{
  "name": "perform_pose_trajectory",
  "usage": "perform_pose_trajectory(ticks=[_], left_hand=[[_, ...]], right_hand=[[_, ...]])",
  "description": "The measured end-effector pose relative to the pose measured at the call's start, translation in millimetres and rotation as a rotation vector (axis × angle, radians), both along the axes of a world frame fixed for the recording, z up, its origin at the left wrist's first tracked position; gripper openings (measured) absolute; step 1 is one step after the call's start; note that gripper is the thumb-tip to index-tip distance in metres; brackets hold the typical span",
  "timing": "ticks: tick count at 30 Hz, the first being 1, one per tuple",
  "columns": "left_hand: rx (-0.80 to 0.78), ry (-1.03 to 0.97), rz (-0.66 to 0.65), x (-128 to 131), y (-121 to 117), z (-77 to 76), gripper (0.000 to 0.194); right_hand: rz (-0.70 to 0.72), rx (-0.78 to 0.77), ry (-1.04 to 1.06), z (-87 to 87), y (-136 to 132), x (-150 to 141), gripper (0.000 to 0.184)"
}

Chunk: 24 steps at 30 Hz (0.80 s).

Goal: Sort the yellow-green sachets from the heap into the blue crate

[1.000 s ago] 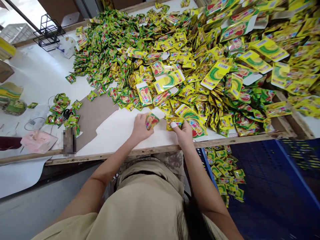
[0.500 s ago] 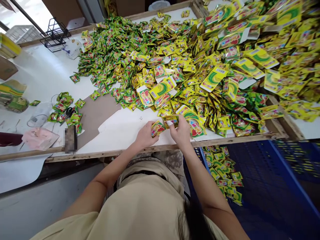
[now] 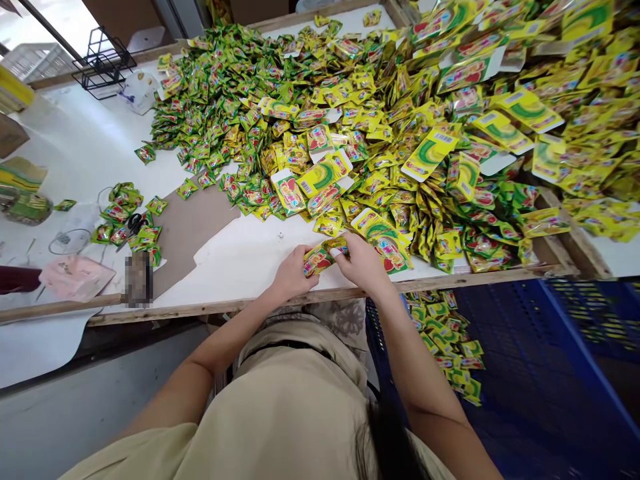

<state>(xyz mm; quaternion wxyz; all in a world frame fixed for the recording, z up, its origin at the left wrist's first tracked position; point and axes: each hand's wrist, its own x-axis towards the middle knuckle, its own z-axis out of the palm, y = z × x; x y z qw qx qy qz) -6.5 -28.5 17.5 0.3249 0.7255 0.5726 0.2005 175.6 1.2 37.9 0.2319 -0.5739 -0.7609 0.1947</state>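
My left hand [image 3: 294, 273] is closed around a small yellow-and-green candy box [image 3: 315, 261], held low over the front of the white table. At the box's right end, my right hand [image 3: 364, 264] pinches a shiny yellow-green candy packet [image 3: 338, 244], with thumb and fingers up against the box. The fingers partly hide where packet and box meet, so how far the packet is inside cannot be seen. Just beyond my right hand, another candy box [image 3: 393, 253] lies at the pile's edge. More boxes, such as a barcoded one [image 3: 431, 155], lie on the heap of yellow packets [image 3: 380, 183].
Green packets [image 3: 210, 100] heap at the back left. A grey cardboard sheet [image 3: 195, 223] lies left of my hands, near black scissors [image 3: 134, 223] and a pink packet [image 3: 75, 277]. A wooden rim [image 3: 240, 305] edges the table. Below right stands a blue crate [image 3: 525, 373] containing filled boxes.
My right hand has brought the packet leftward against the box, closing the gap between them. The left hand keeps its hold, and the box is turned slightly. The view has shifted a little.
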Motion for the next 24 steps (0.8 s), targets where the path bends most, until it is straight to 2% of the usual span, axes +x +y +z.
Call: perform_pose_trajectory(ticks=[2,4,7,9,12,15,18,21,24], left_hand=[[0.005,0.014,-0.014,1,0,-1.0,0.053],[0.009,0.010,-0.021,1,0,-1.1,0.053],[-0.009,-0.032,-0.009,3,2,-0.5,0.055],[-0.050,-0.062,0.014,6,1,0.0,0.054],[-0.121,-0.088,0.076,14,-4,1.3,0.055],[-0.199,-0.145,0.135,19,-9,2.5,0.058],[-0.292,-0.307,0.140,17,-6,0.9,0.056],[-0.413,-0.590,0.104,9,6,-3.6,0.053],[-0.536,-0.840,0.087,3,18,-7.3,0.058]], right_hand=[[0.120,-0.064,-0.016,3.7,6,4,0.012],[0.173,-0.107,0.065,6.8,12,5,0.015],[0.083,-0.109,0.191,7.2,18,3,0.019],[0.035,-0.096,0.163,5.0,20,-1,0.018],[0.047,-0.098,0.149,1.8,21,-8,0.017],[0.047,-0.079,0.298,1.7,21,-10,0.019],[0.137,-0.113,0.393,3.9,20,-5,0.023],[0.280,-0.246,0.469,4.4,20,5,0.028],[0.328,-0.295,0.546,0.7,19,10,0.031]])
